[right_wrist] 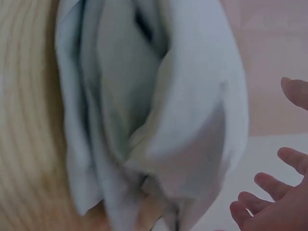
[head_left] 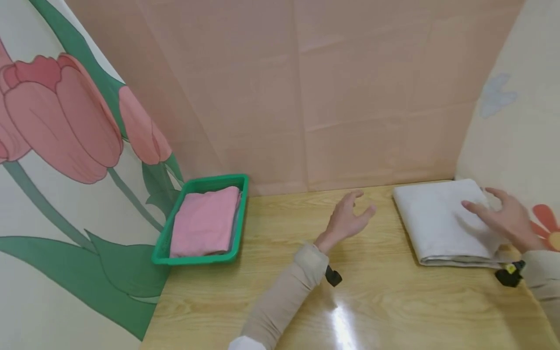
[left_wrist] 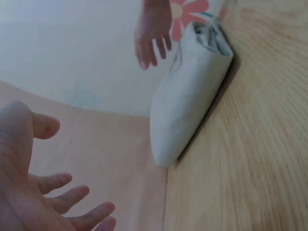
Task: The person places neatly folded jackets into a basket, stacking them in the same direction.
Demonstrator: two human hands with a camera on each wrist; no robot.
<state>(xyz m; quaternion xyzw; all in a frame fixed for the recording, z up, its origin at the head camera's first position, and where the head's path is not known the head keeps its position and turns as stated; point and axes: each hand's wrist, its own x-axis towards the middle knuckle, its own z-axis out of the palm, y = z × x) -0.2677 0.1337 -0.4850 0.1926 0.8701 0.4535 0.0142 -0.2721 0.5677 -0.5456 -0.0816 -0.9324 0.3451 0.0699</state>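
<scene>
A folded white cloth (head_left: 442, 218) lies at the right of the table, its layers showing along the near edge. Just above its right side hovers my right hand (head_left: 509, 216), fingers spread and holding nothing. My left hand (head_left: 350, 216) is in the air left of the cloth, thumb and fingers apart, with nothing in it. In the left wrist view the rolled-looking end of the cloth (left_wrist: 192, 96) stands beyond my left fingers. The right wrist view shows loose folds of the cloth (right_wrist: 187, 110) close up, apart from my right fingers (right_wrist: 272, 185).
A green tray (head_left: 192, 261) with a folded pink cloth (head_left: 205, 221) in it stands at the table's left. The wooden table (head_left: 280, 228) meets a pinkish sheet (head_left: 302, 97) at the back. Walls with painted flowers flank both sides.
</scene>
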